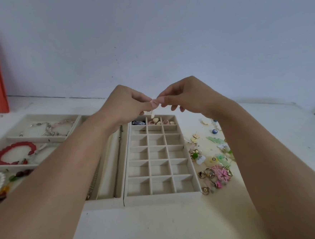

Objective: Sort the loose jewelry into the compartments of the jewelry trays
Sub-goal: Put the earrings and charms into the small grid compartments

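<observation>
Both hands are up in the middle of the frame, above the far end of the grid tray (191,165). The left hand (126,104) and the right hand (186,96) are pinching one tiny piece together, fingertips touching. A small pale earring (152,114) is dangling just under the left thumb. Each grip is closed on it, but the piece is too small to tell its shape well.

The step looks like this: the person is fiddling with one earring, maybe fixing its back, before dropping it in a slot.

The grid tray is sitting in the lower middle of the frame. Only its top row is holding things: a dark piece (138,122) in the left slot, pale hearts (156,121) in the middle slot, and pink bits (167,122) in the right slot. All the other slots are empty.

At the right of the frame, the loose pile (212,162) is lying on the counter (160,227), just beside the tray. It has gold hoops, a pink flower, and green and yellow bits.

At the left of the frame, the bracelet tray (75,125) is holding a red bracelet (13,153) and a pale pink one (62,125).

Next, I think the earring should go down into a slot with ones like it, or into an empty one. That needs a soft, careful let-go right over the slot. Then a hand should reach to the pile at the right for another piece.
</observation>
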Demonstrator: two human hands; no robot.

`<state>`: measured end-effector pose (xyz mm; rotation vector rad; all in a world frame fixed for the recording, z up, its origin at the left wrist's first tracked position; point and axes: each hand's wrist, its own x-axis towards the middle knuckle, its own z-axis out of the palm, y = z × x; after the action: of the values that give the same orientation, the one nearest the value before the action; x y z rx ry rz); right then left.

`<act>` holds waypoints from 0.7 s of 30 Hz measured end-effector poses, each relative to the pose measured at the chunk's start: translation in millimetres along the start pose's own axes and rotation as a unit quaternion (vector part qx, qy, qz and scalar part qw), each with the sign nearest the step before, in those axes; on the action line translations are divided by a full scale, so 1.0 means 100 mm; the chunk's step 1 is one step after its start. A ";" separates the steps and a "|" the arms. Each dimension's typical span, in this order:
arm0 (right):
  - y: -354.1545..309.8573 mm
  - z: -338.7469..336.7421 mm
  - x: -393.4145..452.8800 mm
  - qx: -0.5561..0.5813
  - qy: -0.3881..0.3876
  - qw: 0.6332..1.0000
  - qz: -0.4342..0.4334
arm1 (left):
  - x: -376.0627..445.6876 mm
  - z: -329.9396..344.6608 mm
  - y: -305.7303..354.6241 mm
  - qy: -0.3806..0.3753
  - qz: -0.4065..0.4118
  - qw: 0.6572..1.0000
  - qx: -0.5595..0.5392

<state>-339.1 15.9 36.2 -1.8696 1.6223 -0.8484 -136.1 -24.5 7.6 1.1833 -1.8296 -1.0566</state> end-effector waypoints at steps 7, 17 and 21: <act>0.03 0.01 0.00 0.003 -0.026 1.000 0.010 | -0.02 0.04 0.02 -0.005 -0.004 1.000 -0.006; 0.12 -0.03 0.05 -0.110 0.003 0.992 0.063 | -0.02 0.05 0.03 0.008 -0.020 1.000 0.018; 0.20 -0.01 0.07 -0.130 0.006 0.987 0.090 | -0.01 0.04 0.02 0.003 -0.025 0.999 0.034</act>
<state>-352.6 5.6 23.7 -1.8523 1.9539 -0.5963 -140.1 -21.9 7.2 1.2775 -1.8515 -1.0249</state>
